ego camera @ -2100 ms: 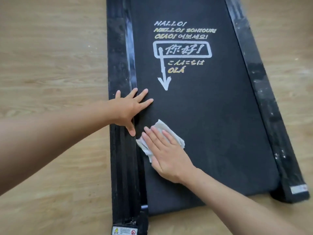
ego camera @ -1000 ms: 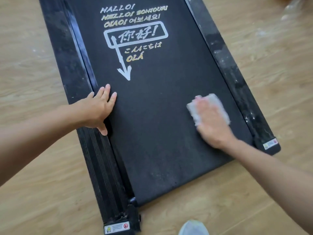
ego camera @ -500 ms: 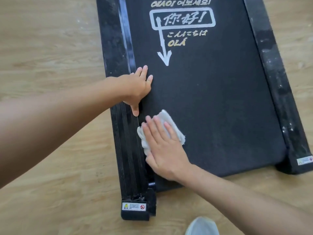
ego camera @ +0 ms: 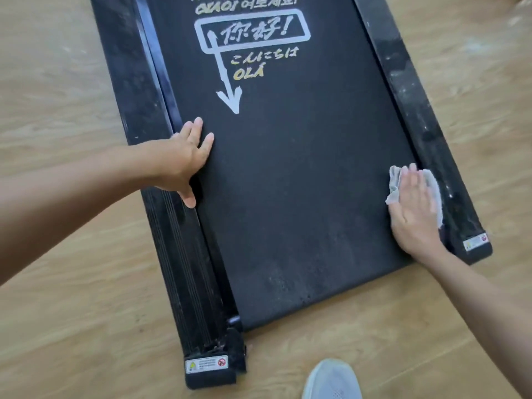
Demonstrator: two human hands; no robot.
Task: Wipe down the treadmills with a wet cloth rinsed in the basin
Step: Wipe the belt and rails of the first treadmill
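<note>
Toe of a pale grey shoe (ego camera: pixel 331 380) pokes in at the bottom edge, right of the warning sticker (ego camera: pixel 206 365) on the treadmill's (ego camera: pixel 302 182) lower-left rail end. Since half a second ago the right hand (ego camera: pixel 414 210) has swept the white cloth (ego camera: pixel 395 182) from beside the left hand (ego camera: pixel 184 159) to the belt's right edge, fingers straight, pressing it flat. The left hand stays flat, fingers spread, on the belt's left edge; above it, print (ego camera: pixel 250 33) reads "OLÁ", "こんにちは" and a boxed "你好!".

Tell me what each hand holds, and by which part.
Nothing is gripped: the right hand presses the cloth flat, the left hand rests on the belt.
</note>
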